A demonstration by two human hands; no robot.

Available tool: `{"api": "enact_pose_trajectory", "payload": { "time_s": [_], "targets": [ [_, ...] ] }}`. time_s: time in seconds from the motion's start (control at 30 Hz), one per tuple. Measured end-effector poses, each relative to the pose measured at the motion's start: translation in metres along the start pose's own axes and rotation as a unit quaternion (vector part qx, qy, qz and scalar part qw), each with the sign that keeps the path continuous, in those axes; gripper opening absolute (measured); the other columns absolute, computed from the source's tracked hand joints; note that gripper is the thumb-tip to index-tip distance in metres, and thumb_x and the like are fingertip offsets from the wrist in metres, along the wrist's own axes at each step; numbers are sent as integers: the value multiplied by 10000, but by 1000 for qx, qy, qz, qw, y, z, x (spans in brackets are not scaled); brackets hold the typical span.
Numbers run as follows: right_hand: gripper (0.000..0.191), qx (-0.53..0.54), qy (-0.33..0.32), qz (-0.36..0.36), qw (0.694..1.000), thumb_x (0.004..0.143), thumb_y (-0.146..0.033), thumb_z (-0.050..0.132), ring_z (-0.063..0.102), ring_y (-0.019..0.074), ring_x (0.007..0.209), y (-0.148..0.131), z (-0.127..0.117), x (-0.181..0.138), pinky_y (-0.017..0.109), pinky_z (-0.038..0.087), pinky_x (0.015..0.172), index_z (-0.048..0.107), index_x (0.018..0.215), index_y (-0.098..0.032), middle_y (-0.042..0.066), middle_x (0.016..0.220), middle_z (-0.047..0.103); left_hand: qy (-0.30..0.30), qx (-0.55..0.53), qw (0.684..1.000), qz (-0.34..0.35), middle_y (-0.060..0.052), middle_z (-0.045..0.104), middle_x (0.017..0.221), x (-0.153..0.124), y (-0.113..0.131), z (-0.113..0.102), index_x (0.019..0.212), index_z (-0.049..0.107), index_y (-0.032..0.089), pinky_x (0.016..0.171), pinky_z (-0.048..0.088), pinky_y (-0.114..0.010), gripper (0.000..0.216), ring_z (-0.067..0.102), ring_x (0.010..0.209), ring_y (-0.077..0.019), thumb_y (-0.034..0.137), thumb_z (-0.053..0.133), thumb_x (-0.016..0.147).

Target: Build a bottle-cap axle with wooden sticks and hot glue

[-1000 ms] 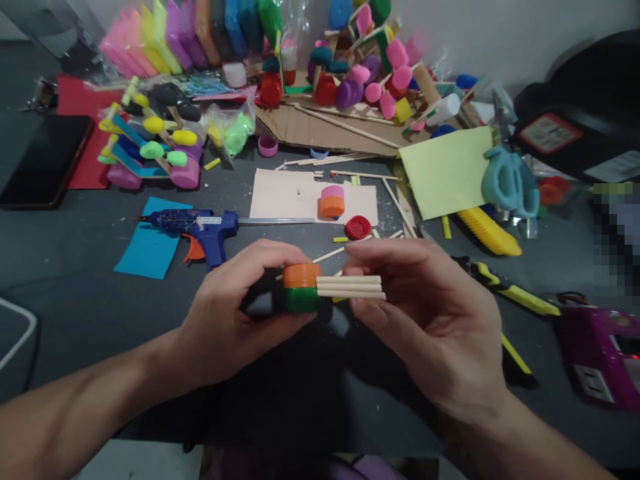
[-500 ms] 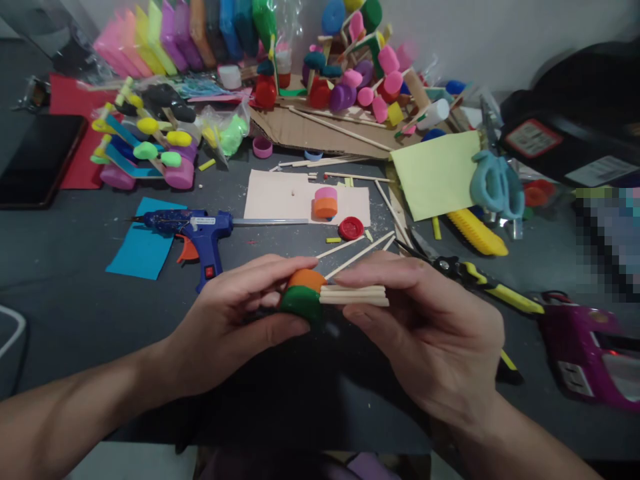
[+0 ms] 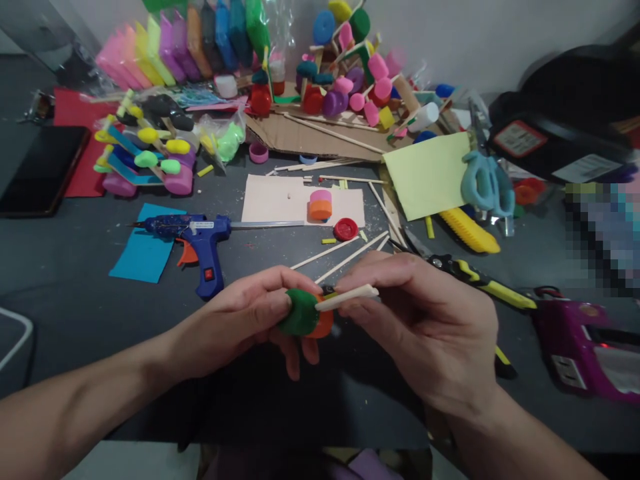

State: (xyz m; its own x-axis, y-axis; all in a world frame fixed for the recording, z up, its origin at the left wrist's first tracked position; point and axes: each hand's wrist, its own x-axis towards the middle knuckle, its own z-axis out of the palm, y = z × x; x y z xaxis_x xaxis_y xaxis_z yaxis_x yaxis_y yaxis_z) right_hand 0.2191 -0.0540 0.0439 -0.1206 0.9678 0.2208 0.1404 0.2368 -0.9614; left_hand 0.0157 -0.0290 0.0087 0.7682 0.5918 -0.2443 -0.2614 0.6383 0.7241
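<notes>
My left hand is closed around a small piece made of a green bottle cap joined to an orange cap, with the green cap's flat face turned towards me. My right hand pinches a short bundle of pale wooden sticks that juts out from the caps. Both hands hover just above the dark tabletop, near its front. The join between sticks and caps is hidden by my fingers.
A blue glue gun lies left of centre. Pink-and-orange caps sit on a pale card, a red cap beside loose sticks. Teal scissors, a yellow cutter, a phone and several cap-and-stick models surround them.
The cap piece has been rolled over in my hands: the orange cap was on top, now the green face points at me. The sticks tilted with it.
</notes>
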Motion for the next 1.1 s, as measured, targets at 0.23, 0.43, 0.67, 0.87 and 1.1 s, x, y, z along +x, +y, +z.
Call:
{"api": "enact_pose_trajectory", "payload": {
  "time_s": [0.23,0.43,0.67,0.87,1.1],
  "targets": [
    [56,-38,-7,11,999,896,-177,697,641,122,629,1,1,-3,252,495,541,691,861,-219,-11,727,683,-11,-103,994,-45,-54,712,895,4,-3,0,1072,651,150,636,618,-222,274,733,785,-158,390,642,941],
    [98,-64,-11,13,998,919,-152,655,649,100,644,3,1,-1,219,495,528,660,849,-221,-27,736,671,0,-111,992,-64,-72,725,862,4,-1,1,1033,652,113,687,622,-216,258,740,755,-150,357,603,966],
    [108,-68,-12,17,997,924,-160,649,644,92,626,3,2,-1,224,501,532,636,845,-233,-40,755,673,16,-117,990,-80,-75,758,887,3,-1,1,1038,645,137,740,622,-213,199,771,812,-165,304,544,1000],
    [103,-68,-20,4,998,921,-165,654,648,98,626,6,1,-1,227,485,512,629,850,-236,-37,760,676,30,-112,989,-88,-71,765,887,1,-1,1,1026,652,147,743,622,-207,189,774,840,-171,310,565,991],
    [98,-67,-26,-1,997,925,-156,654,638,91,621,6,1,-1,222,499,533,633,877,-238,-47,746,662,12,-125,988,-90,-65,759,880,3,-1,0,1015,655,144,739,626,-215,189,778,817,-173,317,588,977]
  ]
}}
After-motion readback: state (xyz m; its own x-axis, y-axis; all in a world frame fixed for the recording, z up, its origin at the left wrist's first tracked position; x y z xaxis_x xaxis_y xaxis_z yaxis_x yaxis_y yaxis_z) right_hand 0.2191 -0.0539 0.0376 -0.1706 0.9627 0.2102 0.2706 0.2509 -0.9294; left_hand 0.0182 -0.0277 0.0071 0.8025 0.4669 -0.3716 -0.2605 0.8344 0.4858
